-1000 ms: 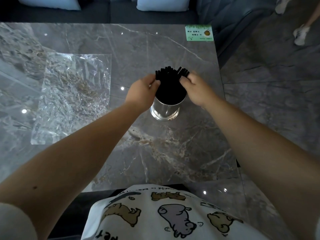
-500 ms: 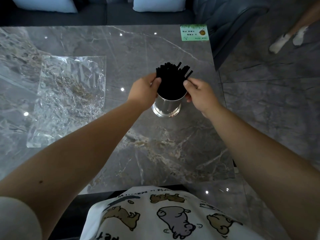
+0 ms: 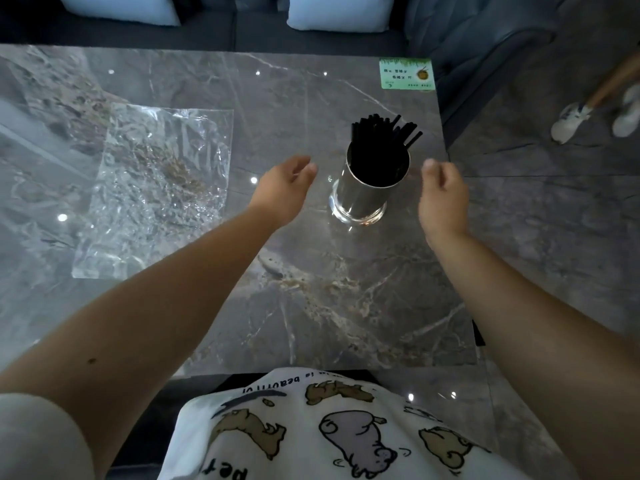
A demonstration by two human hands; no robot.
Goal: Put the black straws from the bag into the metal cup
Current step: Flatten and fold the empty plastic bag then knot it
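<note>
The black straws (image 3: 381, 136) are standing bunched in the metal cup (image 3: 369, 188), right of centre in the frame, their tips fanning a little above the rim and leaning toward the upper right. The person's left hand (image 3: 282, 190) is hovering just to the left of the cup, fingers loosely curled and gripping nothing; the right hand (image 3: 443, 195) is doing the same on the cup's right, half closed but empty, neither one touching cup or straws. Over in the left part of the frame the clear plastic bag (image 3: 156, 188) is lying flat and crinkled on the grey marble table (image 3: 311, 306), and it looks empty to me, so I'd judge the job as good as finished. Those straws are looking light and thin, stiff enough to stand yet easy to kink, and smooth enough to slide past one another; any straightening would be best done by cupping the bundle gently around its upper part, not pinching single ones. The cup is looking polished and slippery, tall for its base, so steadying it low on the wall would be wise. A green card (image 3: 407, 73) is sitting at the table's upper right corner.
</note>
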